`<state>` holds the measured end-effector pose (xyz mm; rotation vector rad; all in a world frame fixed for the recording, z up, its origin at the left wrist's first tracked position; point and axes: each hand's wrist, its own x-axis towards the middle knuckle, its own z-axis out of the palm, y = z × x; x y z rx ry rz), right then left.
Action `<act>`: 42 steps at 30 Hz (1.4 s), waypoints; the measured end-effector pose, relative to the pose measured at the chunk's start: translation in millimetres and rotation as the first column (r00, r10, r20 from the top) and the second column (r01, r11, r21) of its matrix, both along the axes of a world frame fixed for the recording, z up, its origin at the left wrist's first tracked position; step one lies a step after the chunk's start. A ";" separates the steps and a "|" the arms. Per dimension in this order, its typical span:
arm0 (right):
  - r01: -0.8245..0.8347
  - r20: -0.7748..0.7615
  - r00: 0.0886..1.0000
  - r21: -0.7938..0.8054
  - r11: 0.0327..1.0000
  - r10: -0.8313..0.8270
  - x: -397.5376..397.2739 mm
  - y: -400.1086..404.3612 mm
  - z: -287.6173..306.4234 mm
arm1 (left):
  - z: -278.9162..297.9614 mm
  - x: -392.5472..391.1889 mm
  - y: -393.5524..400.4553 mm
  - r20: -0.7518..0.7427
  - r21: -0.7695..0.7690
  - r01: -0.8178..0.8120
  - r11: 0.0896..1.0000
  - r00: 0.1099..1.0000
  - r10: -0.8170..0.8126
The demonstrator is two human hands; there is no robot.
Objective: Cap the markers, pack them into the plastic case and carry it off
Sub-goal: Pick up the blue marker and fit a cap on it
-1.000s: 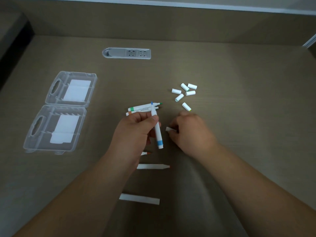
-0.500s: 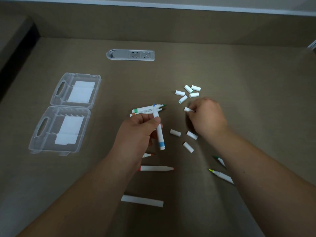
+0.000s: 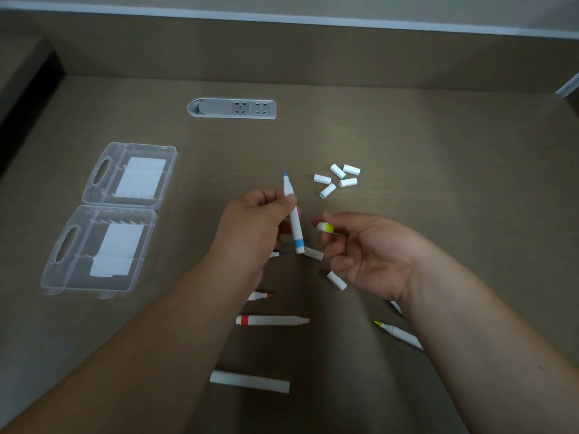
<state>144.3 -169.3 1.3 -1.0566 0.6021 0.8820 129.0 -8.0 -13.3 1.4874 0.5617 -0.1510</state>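
My left hand (image 3: 255, 228) grips an uncapped blue marker (image 3: 294, 220) upright, tip pointing away. Just right of it, my right hand (image 3: 369, 255) pinches a white cap with a yellow end (image 3: 326, 227) between thumb and fingers. Several loose white caps (image 3: 338, 180) lie in a cluster beyond the hands; two more caps (image 3: 336, 280) rest under my right hand. Uncapped markers lie near me: a red one (image 3: 271, 320), an orange tip (image 3: 258, 296), a yellow one (image 3: 399, 335). The clear plastic case (image 3: 103, 219) lies open at the left, holding no markers.
A grey socket strip (image 3: 232, 108) is set into the brown table (image 3: 438, 183) behind the work area. A plain white marker body (image 3: 249, 382) lies close to me. The table's raised back wall runs across the top; a dark gap drops off at the far left.
My right hand picked the yellow-ended cap off the table and brought it back beside the blue marker. My left hand lifted the marker, now covering the markers that lay behind it.
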 end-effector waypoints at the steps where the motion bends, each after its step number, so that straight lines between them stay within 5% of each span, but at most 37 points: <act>1: 0.006 -0.025 1.000 0.022 1.000 -0.005 1.3 -0.6 0.6 | -0.1 2.0 -1.3 0.005 -0.003 -0.001 1.000 1.000 0.001; 5: -0.006 -0.017 1.000 -0.023 1.000 0.005 4.5 -2.0 -1.7 | -0.4 6.5 -3.8 0.020 -0.017 0.012 1.000 1.000 -0.012; 8: -0.043 0.202 0.972 -0.335 0.941 0.116 9.5 -3.0 -9.9 | -1.6 6.2 -3.3 0.013 -0.009 0.010 1.000 1.000 -0.010; 12: 0.052 0.401 0.770 -0.815 0.577 0.497 20.5 -0.8 -23.5 | -3.1 3.3 -1.5 -0.009 0.004 0.005 1.000 1.000 -0.005; 16: 0.085 0.294 0.596 -0.949 0.305 0.747 27.9 5.2 -41.6 | -5.4 -1.5 -0.9 -0.014 -0.001 0.002 1.000 1.000 -0.002; 18: 0.061 0.236 0.550 -0.968 0.244 0.801 29.6 6.1 -50.4 | -6.4 -3.5 -1.0 -0.009 -0.004 0.002 1.000 1.000 -0.002; 22: 0.102 0.333 0.567 -0.936 0.337 0.753 39.7 0.7 -45.3 | -6.0 -4.9 2.1 -0.014 -0.006 -0.002 1.000 1.000 0.001; 25: 0.245 0.433 0.477 -0.901 0.357 0.765 53.8 0.0 -40.2 | -6.3 -3.4 4.8 -0.023 -0.001 -0.006 1.000 1.000 0.006; 32: 0.235 0.163 0.257 -0.967 0.102 0.952 70.0 5.7 -55.5 | -7.3 -3.5 8.5 -0.016 -0.004 -0.015 1.000 1.000 0.015; 42: 0.193 0.272 0.329 -0.957 0.218 0.904 68.4 -14.3 -56.3 | -7.5 0.5 1.8 -0.041 0.014 -0.003 1.000 0.999 0.004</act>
